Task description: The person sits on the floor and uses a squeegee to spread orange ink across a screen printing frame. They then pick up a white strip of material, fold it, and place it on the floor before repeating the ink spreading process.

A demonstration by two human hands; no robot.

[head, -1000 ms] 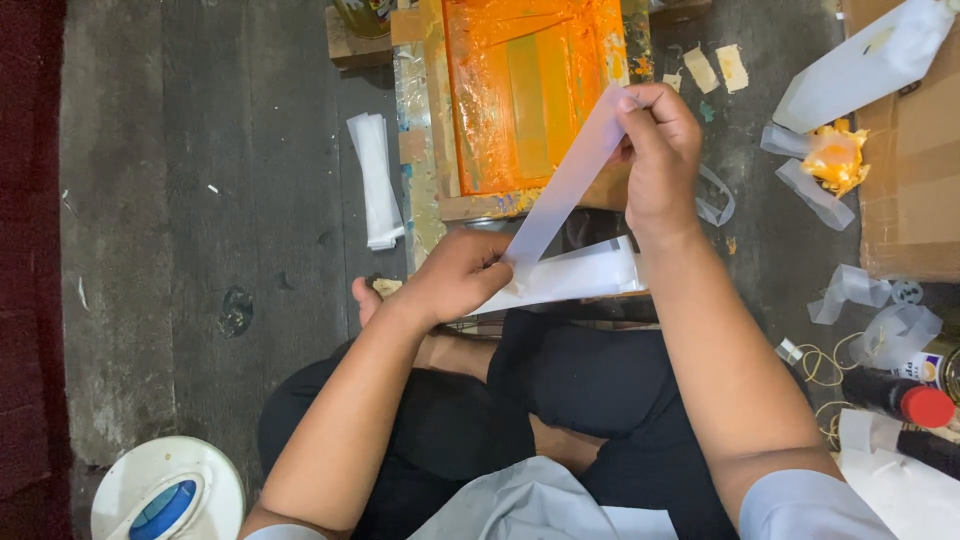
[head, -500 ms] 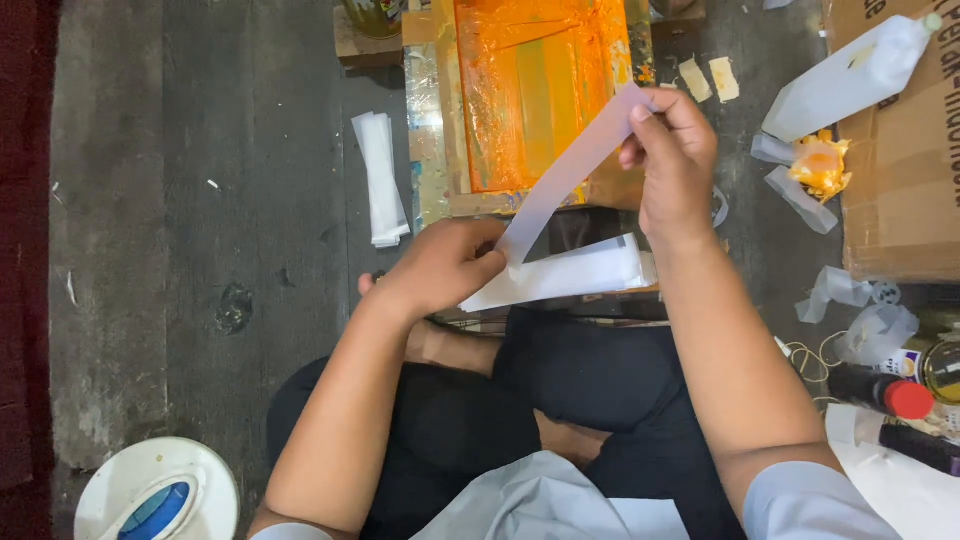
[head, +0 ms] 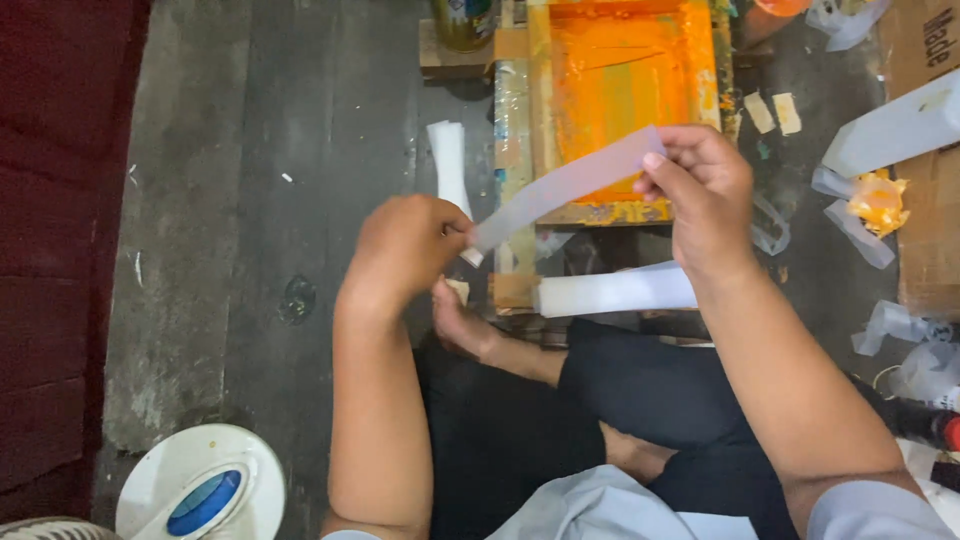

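Two hands stretch one translucent strip taut: left hand pinches its lower end, right hand its upper end. Beyond the fingers, a wooden frame holds orange ink. Below the right fingers lies a strip stack. Next, seemingly, placing the strip squarely.

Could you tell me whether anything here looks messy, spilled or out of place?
Yes: orange ink is smeared over the printing frame and onto a crumpled scrap at right. The white strip between the left hand and right hand looks clean.
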